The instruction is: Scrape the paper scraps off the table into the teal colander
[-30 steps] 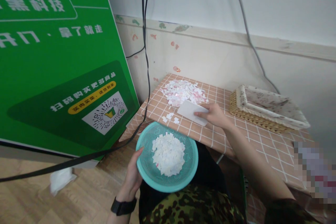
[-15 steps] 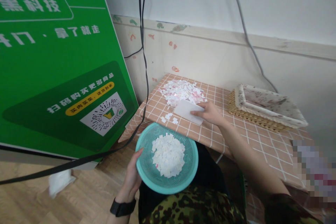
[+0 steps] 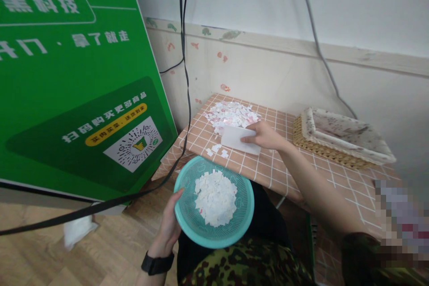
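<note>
My left hand (image 3: 170, 219) grips the left rim of a teal plastic colander (image 3: 246, 223), thumb over the edge and fingers hidden beneath. Small white paper pieces (image 3: 216, 199) lie heaped inside it. Over the table, my right hand (image 3: 263, 136) is closed on a flat white rectangular card (image 3: 236, 137), its lower edge towards me. Right behind the card is a pile of white and pinkish paper scraps (image 3: 231, 114). Several loose scraps (image 3: 217, 148) lie near the table's front edge, between the card and the colander.
A brown checked cloth covers the table (image 3: 281, 174). On its right stands a cloth-lined wicker basket (image 3: 335, 145). A green cabinet (image 3: 83, 76) stands at left, with a black cable (image 3: 187, 85) hanging in front. A white bag (image 3: 78, 230) lies on the floor.
My right hand has tilted the card more upright and shifted it slightly against the scrap pile. My left hand and the colander have stayed nearly the same.
</note>
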Available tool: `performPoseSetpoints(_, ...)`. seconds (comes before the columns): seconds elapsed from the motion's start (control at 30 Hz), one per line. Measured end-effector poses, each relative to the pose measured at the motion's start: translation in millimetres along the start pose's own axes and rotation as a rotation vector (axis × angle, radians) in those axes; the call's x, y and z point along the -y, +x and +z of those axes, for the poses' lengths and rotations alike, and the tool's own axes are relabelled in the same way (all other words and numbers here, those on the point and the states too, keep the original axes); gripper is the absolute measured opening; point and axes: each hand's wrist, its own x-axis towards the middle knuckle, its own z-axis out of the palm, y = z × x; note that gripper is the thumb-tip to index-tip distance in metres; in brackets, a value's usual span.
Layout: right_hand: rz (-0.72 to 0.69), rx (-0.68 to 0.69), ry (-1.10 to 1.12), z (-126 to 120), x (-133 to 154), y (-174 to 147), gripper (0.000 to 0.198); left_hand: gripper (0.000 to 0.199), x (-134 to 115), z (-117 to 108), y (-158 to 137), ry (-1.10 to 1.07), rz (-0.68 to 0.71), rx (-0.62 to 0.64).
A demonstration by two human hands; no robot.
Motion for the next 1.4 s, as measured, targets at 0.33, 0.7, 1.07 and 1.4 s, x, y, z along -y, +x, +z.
performPoseSetpoints(0.33, -0.058, 0.122, -0.239, -13.2, 15.9, 23.5, 0.012, 0.02, 0.1, 0.5, -1.5, 0.016, 0.001, -0.025)
performPoseSetpoints(0.7, 0.013, -0.179, -0.286, 21.9, 2.9, -37.0, 0.022, 0.017, 1.9, -0.1, -1.6, 0.01, -0.007, -0.031)
performPoseSetpoints(1.07, -0.215, -0.135, -0.258, 73.0, 40.7, -78.9, 0.029, 0.018, -0.5, -0.4, -1.5, 0.023, 0.001, -0.016)
performPoseSetpoints(1.4, -0.179, -0.136, -0.329, 56.5, 47.6, -28.3, 0.027, 0.022, -8.5, -3.2, 1.1, 0.018, 0.036, -0.026)
